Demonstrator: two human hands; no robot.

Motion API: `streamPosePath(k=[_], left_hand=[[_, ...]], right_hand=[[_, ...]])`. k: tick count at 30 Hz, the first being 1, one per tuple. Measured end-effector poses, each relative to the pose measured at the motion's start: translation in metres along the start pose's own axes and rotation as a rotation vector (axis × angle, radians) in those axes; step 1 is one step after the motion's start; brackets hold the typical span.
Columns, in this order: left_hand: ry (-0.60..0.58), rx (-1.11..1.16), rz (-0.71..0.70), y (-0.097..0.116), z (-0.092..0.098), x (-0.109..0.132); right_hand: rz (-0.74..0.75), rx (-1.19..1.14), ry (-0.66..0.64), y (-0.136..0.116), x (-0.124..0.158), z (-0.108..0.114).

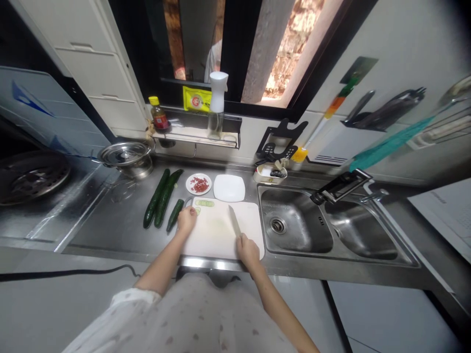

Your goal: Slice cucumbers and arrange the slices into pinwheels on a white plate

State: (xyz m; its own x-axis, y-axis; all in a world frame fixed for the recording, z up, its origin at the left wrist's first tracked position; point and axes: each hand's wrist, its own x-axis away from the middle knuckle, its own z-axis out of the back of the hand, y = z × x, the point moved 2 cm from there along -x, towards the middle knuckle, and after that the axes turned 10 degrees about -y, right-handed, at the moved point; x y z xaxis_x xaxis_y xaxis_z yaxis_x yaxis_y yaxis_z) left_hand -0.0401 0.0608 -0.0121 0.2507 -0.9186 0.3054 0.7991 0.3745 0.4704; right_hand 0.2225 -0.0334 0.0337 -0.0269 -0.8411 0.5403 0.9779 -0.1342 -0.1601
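Note:
A white cutting board [224,242] lies on the steel counter in front of me. My right hand [248,251] is wrapped round the handle of a knife [234,221], its blade pointing away over the board. At the board's upper left, the fingers of my left hand [187,220] are closed on a few pale green cucumber slices [197,211]. Just beyond them lies a short overlapping row of cucumber slices [204,203]. Left of that hand is a cut piece of cucumber [174,215], and two whole cucumbers [160,201] lie farther left.
Behind the board stand a small plate [189,183] of chopped red bits and a white square dish [229,188]. A double sink [298,245] is at the right. Steel pots [127,159] stand back left. A wall shelf [198,139] holds a sauce bottle [159,115] and a spray bottle [217,105].

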Motion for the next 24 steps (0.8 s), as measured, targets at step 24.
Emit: streamPosePath(k=[24], left_hand=[[-0.189,-0.286,-0.340,0.073,-0.009,-0.029]], right_hand=[[-0.013,0.002,-0.024,0.001,-0.002,-0.001]])
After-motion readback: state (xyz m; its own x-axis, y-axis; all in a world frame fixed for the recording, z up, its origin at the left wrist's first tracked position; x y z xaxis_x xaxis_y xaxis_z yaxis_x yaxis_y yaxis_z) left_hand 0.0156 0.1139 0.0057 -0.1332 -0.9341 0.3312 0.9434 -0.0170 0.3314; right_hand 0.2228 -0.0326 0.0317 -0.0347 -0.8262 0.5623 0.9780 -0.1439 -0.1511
